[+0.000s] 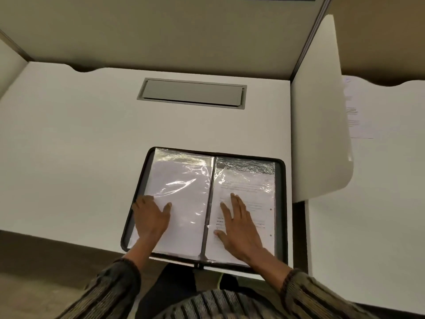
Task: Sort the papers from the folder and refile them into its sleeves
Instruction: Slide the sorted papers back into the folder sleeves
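Display folder [280, 203] lies open at the 6 o'clock edge of the desk [80, 146]. Left hand [150, 218] and right hand [240, 229] rest flat on its filled sleeves [184, 178], holding nothing. Leaning weight there may slide it off the edge.

White desk [69, 134], grey cable hatch [192, 93], beige partition walls [161, 31]
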The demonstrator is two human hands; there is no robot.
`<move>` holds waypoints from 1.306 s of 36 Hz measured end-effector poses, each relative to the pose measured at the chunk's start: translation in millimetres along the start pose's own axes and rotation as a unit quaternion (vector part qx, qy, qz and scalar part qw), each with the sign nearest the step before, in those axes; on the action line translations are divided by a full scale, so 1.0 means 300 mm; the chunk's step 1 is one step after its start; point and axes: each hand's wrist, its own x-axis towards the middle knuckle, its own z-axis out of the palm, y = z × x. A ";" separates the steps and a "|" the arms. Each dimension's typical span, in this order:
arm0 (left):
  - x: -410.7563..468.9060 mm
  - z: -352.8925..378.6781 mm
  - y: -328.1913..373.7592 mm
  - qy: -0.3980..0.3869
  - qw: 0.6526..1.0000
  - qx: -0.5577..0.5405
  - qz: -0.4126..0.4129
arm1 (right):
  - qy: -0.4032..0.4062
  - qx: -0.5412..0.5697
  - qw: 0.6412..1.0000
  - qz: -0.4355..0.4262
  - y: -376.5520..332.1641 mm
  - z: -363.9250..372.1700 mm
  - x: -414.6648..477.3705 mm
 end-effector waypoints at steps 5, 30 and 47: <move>0.026 -0.024 -0.019 -0.019 0.999 -0.001 -0.035 | -0.031 0.012 0.999 -0.028 -0.150 0.062 0.034; 0.152 -0.306 -0.067 -0.214 0.940 -0.252 -0.085 | 0.033 0.101 0.992 0.072 -0.299 0.111 0.056; -0.174 -0.496 0.281 -0.311 0.870 -0.378 0.056 | 0.152 0.475 0.863 0.075 -0.458 -0.166 -0.098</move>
